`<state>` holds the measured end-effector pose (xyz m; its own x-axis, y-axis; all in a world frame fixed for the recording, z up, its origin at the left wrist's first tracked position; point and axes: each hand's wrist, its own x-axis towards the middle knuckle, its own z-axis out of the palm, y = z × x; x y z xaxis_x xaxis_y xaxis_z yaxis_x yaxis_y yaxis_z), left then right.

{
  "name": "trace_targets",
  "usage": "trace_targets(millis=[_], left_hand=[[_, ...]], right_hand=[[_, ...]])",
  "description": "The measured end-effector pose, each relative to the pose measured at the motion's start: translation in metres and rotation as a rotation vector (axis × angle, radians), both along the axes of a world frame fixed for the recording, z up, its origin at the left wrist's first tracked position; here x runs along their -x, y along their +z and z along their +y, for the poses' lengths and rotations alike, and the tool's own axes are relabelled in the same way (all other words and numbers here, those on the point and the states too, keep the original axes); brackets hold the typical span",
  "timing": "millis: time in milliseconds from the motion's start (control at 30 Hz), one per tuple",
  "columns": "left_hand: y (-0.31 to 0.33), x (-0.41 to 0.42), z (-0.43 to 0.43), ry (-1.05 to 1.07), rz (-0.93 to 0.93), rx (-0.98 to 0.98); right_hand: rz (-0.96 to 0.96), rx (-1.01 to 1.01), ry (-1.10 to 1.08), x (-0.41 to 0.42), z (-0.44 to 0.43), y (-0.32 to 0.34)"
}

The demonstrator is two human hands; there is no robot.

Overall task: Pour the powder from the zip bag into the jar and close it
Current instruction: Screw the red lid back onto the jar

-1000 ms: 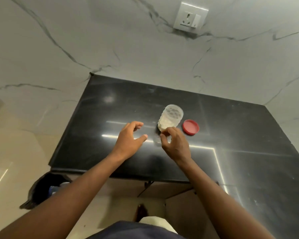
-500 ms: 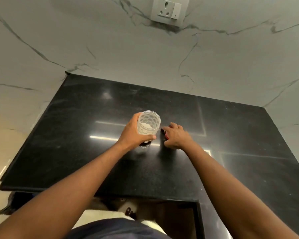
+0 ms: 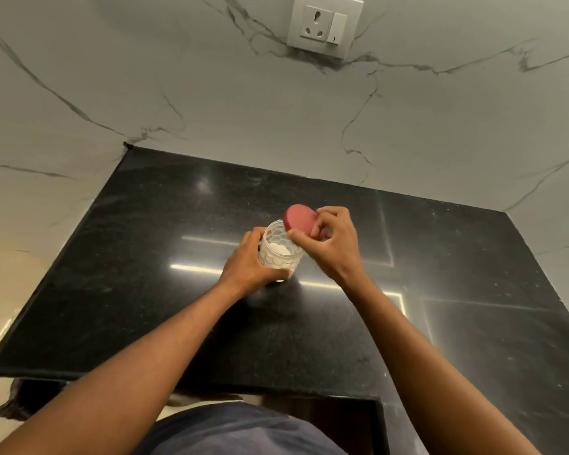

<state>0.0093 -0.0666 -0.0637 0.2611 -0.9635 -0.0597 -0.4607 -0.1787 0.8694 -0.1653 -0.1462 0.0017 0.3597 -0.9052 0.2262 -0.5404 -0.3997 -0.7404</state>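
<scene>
A clear, dimpled plastic jar [image 3: 280,252] with white powder in its bottom stands near the middle of the black counter [image 3: 145,274]. My left hand [image 3: 248,262] is wrapped around the jar's left side. My right hand [image 3: 330,243] grips a red round lid [image 3: 299,218], tilted just above the jar's open right rim. No zip bag is in sight.
A grey marble wall rises behind the counter, with a white socket and switch plate [image 3: 324,26] high up. The counter's front edge runs just past my forearms. A dark bag [image 3: 17,402] lies on the floor at the lower left.
My right hand has lifted the red lid off the counter and brought it over the jar's mouth. My left hand keeps its hold on the jar.
</scene>
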Motion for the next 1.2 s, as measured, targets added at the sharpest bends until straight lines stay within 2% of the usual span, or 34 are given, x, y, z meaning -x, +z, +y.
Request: trace_targets(millis=[67,133,267,367,533,800,1033,1200], left_hand=[[-0.001,-0.001,-0.001,-0.008,-0.008,-0.003],[-0.001,-0.001,-0.001,-0.002,-0.009,-0.009],[-0.002,-0.003,-0.001,0.001,0.001,-0.016],[-0.004,-0.003,-0.002,-0.002,-0.024,-0.025],[-0.004,-0.006,-0.005,-0.011,-0.067,-0.053],[-0.005,-0.004,-0.005,0.026,-0.064,-0.056],[-0.006,-0.005,-0.01,0.013,-0.123,-0.075],[-0.006,-0.008,-0.01,-0.001,-0.088,-0.058]], right_hand=[[0.179,0.07,0.126,-0.007,0.005,-0.001],[0.269,0.059,0.192,-0.014,0.006,0.002],[0.396,-0.025,0.258,-0.023,0.003,0.014],[0.562,-0.063,0.299,-0.029,-0.008,0.025],[0.86,-0.002,0.325,-0.052,-0.018,0.041],[0.903,-0.088,0.577,-0.058,-0.027,0.06],[0.951,0.035,0.52,-0.067,-0.022,0.061],[0.945,0.032,0.626,-0.06,-0.022,0.065]])
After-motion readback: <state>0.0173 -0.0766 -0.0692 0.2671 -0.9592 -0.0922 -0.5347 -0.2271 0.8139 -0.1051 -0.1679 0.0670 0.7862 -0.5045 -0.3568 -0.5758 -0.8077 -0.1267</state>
